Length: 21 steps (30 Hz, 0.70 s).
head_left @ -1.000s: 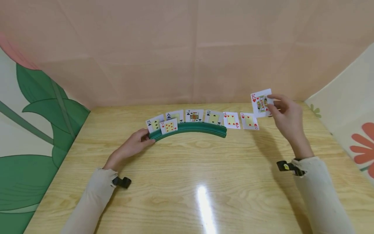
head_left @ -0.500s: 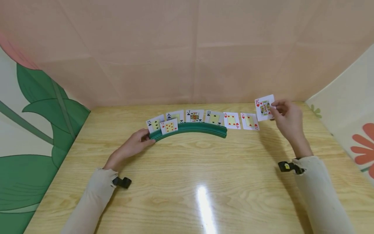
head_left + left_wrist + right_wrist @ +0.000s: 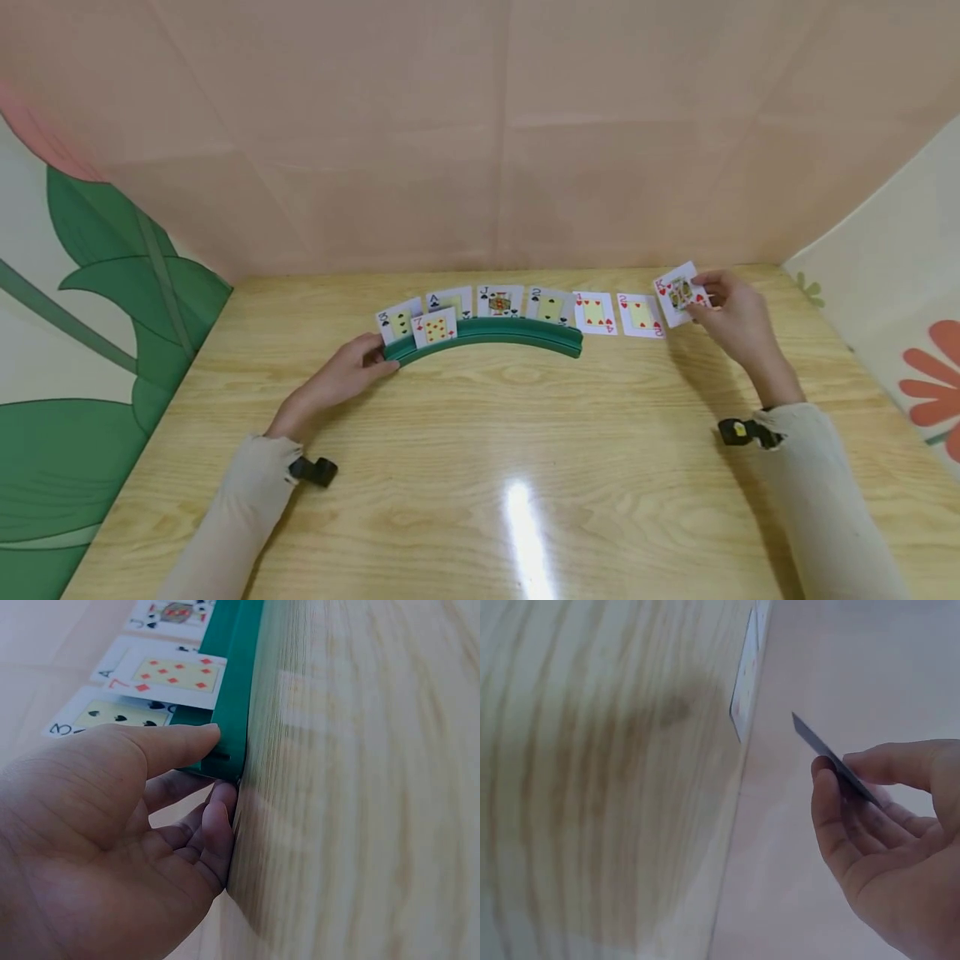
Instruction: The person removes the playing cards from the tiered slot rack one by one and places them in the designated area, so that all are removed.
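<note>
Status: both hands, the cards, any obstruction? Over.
Left hand gripping left end of green card rack. Right hand pinching king of hearts, held off the table. Two of hearts lying just left of it; no obstruction seen.

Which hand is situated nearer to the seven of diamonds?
Left. The left hand grips the green holder near the seven of diamonds; the right hand pinches the king of hearts much farther right.

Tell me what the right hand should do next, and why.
Probably lower the king of hearts onto the table just right of the two of hearts: the right hand pinches it off the surface, and that card and the four of hearts already lie in line past the green card holder.
</note>
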Motion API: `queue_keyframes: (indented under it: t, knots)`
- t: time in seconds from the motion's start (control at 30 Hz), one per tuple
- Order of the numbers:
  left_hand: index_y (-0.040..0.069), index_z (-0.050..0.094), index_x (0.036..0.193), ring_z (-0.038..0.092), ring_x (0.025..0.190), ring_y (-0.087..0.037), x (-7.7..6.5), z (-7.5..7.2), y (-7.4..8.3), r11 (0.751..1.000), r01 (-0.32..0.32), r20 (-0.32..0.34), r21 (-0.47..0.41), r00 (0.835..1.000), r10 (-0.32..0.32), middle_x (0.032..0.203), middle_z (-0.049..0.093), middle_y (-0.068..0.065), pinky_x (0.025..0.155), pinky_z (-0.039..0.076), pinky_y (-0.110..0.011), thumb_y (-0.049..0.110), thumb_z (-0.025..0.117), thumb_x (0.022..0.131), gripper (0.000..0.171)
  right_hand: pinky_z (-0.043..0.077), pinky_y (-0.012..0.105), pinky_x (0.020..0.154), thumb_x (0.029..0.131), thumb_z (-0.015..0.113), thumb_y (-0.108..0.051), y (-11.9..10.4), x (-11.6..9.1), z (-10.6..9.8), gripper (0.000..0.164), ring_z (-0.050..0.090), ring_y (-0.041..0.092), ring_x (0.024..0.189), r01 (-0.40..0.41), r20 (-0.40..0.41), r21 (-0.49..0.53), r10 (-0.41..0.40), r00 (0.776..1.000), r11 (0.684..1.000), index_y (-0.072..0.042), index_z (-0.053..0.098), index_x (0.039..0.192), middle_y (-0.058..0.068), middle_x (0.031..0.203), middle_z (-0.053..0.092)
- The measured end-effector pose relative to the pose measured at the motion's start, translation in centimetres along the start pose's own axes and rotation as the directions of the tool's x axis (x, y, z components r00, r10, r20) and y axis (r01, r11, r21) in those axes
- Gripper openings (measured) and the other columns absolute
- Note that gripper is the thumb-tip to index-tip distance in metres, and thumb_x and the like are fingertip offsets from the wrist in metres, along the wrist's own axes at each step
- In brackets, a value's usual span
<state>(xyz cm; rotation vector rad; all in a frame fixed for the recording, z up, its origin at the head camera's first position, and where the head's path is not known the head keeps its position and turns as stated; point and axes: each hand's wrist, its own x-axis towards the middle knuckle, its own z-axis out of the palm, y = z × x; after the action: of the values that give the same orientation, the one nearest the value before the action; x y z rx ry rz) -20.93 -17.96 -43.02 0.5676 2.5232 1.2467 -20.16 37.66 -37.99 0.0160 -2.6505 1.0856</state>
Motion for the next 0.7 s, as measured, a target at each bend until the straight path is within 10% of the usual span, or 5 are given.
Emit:
queue_keyframes:
  t: [0.17,0.37,0.7]
  knots:
    - [0.004,0.053,0.137,0.05,0.097,-0.023,0.0,0.0,0.1,1.0,0.002,0.003,-0.002,1.0,-0.002,0.111,0.054,-0.01,0.083,0.044,-0.038,0.019,0.059,0.101,0.039,0.045,0.007,0.063,0.09,0.063,0.004,0.6,0.0,0.0,0.041,0.048,-0.011,0.082,0.002,0.028,-0.039,-0.001,1.0,0.999,0.014,0.05,0.128,0.038,0.118,0.059]
    - [0.005,0.054,0.137,0.05,0.096,-0.023,0.1,0.0,-0.1,1.0,-0.01,0.001,0.017,1.0,0.01,0.109,0.056,-0.01,0.082,0.044,-0.036,0.02,0.059,0.102,0.039,0.041,0.007,0.062,0.092,0.062,0.001,1.7,0.1,-0.2,0.044,0.063,0.042,0.097,0.001,0.075,-0.123,0.008,0.997,0.992,0.015,0.049,0.132,0.04,0.121,0.056]
    - [0.004,0.054,0.137,0.05,0.095,-0.022,0.1,-0.1,-0.2,1.0,-0.019,-0.001,0.024,1.0,0.02,0.109,0.056,-0.01,0.081,0.044,-0.035,0.021,0.059,0.102,0.04,0.045,0.063,0.087,0.098,0.059,-0.01,3.4,0.0,-1.1,0.051,0.052,0.059,0.111,-0.047,0.265,-0.251,0.115,0.957,0.967,0.014,0.041,0.139,0.045,0.132,0.042]
